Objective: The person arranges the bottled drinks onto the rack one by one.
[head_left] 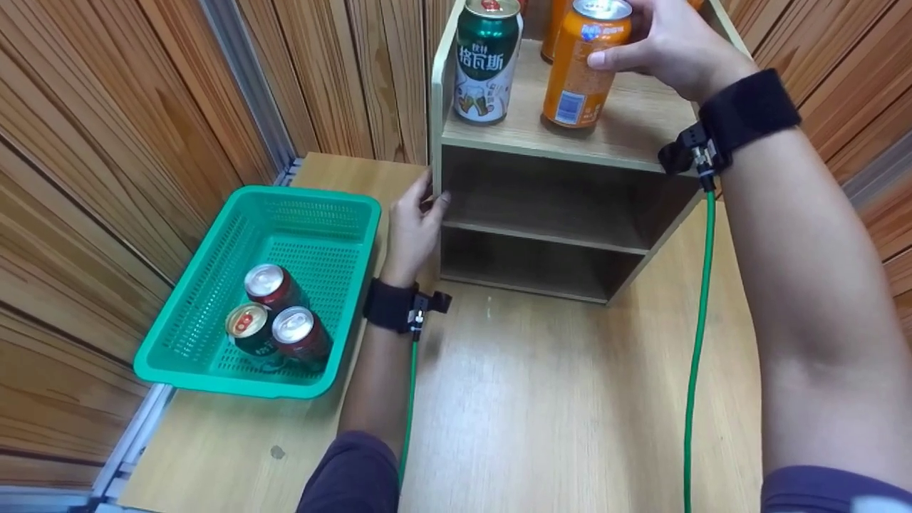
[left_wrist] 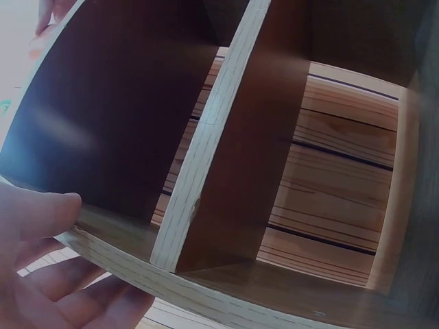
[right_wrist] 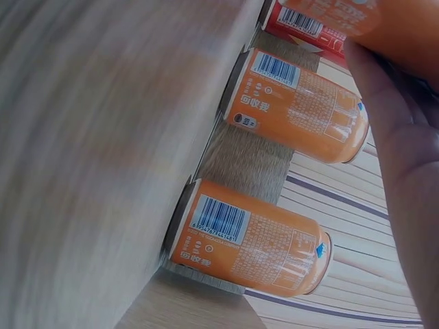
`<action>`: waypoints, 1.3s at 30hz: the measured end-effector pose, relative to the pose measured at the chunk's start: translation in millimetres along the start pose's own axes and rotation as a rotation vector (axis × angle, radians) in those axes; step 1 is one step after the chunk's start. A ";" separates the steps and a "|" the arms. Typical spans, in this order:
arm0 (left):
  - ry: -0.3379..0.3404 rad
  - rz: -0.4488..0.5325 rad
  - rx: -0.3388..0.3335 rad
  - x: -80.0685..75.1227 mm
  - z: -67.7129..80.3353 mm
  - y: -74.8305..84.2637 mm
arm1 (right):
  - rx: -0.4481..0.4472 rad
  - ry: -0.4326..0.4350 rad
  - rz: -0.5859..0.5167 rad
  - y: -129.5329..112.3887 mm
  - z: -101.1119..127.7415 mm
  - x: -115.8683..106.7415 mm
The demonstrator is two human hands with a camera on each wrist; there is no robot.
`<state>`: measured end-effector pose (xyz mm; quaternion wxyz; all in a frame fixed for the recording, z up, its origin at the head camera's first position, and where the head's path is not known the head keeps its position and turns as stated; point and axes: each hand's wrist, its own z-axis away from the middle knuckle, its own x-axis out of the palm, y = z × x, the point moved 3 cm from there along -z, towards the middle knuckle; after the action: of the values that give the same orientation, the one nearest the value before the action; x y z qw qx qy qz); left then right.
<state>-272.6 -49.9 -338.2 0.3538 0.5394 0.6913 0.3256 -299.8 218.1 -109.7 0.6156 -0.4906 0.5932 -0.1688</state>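
My right hand reaches up to the top board of a wooden shelf unit and grips an upright orange can, thumb on its front. In the right wrist view the held can is under my fingers, with two more orange cans and a red can beside it. A green can stands left of the held one. My left hand grips the unit's left side panel, thumb on its front edge.
A green plastic basket sits on the table left of the shelf unit and holds three cans. The unit's two lower compartments hold nothing. Wood-panelled walls close in on both sides. Green cables hang from both wrists.
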 end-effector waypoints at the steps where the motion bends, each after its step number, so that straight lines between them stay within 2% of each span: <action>1: 0.002 0.000 0.010 0.0 -0.4 -1.5 | -0.005 0.000 -0.005 -0.7 -0.5 0.2; 7: 0.024 -0.034 0.067 -2.1 -2.6 -2.0 | -0.010 -0.002 0.004 -2.7 -3.7 1.0; 10: 0.026 -0.052 0.070 -2.4 -2.1 -1.7 | 0.005 -0.006 0.015 -1.1 -3.6 0.8; 14: 0.020 -0.057 0.047 -2.5 -1.6 -0.3 | 0.009 -0.008 0.012 0.3 -2.7 0.5; 21: 0.015 -0.052 0.021 -2.4 -3.7 2.5 | -0.037 -0.032 0.015 -2.9 -3.4 0.2; 29: 0.001 -0.052 0.006 -0.5 -1.9 3.1 | -0.007 -0.023 0.028 -1.1 0.5 -1.4; 39: 0.025 -0.039 0.048 1.0 -1.9 4.1 | -0.024 -0.044 -0.004 -2.0 0.3 -1.9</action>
<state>-272.3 -48.2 -333.9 0.3385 0.5302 0.7135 0.3087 -299.2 218.9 -107.0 0.6224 -0.5026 0.5804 -0.1519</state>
